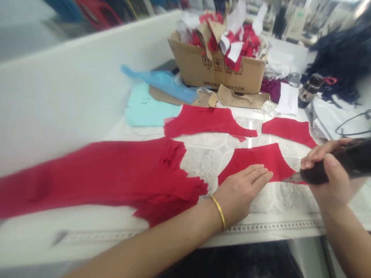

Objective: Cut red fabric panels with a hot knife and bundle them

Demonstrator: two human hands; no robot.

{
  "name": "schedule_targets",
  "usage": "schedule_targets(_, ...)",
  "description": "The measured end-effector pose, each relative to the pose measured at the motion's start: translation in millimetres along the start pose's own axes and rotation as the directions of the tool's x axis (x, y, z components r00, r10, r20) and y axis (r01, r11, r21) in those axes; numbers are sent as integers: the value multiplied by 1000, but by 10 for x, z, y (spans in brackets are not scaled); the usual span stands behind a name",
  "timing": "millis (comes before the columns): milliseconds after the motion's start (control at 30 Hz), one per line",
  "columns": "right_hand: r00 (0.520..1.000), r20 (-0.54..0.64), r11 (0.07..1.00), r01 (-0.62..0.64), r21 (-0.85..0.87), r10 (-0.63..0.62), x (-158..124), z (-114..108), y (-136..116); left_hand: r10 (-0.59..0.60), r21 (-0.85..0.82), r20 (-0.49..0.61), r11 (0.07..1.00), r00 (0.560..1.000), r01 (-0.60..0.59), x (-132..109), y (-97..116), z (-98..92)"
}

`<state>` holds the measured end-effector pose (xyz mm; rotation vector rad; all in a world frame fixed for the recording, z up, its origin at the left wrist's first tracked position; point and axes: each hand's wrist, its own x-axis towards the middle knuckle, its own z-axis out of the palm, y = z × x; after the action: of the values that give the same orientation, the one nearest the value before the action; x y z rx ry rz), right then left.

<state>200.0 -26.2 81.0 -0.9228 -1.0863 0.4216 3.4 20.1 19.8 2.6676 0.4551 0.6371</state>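
Note:
My left hand lies flat with fingers stretched out, pressing on a red cut fabric piece on white lace spread over the table. My right hand is closed around a dark-handled cutting tool whose tip touches the right edge of that red piece. A gold bangle sits on my left wrist. A large pile of red fabric layers lies to the left of my left hand.
Two more red cut pieces lie farther back. A cardboard box full of red and white scraps stands behind them, with light blue paper to its left. A metal bottle and dark fabric sit at right.

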Motion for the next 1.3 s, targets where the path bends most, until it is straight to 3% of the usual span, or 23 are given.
schedule_targets(300,999,22,999,27,-40,-26,-3,-109,54,11,26,114,1000,993,-14,139,52,91)
schedule_targets(467,999,-24,999,39,18,-38,6,-161,-11,40,-16,145,999,989,-38,329,116,224)
schedule_targets(600,997,-73,999,23,-38,-26,23,-273,-48,75,-45,156,997,985,-69,441,143,336)
schedule_targets(800,991,-129,998,18,-53,-25,38,-376,-61,61,24,133,998,989,-65,414,73,423)
schedule_targets(933,995,-87,999,37,-39,-40,35,-349,-66,85,52,81,995,993,-89,377,32,441)
schedule_targets(1300,998,-58,993,-8,-119,1,7,-350,3,92,39,79,995,993,-95,362,5,465)
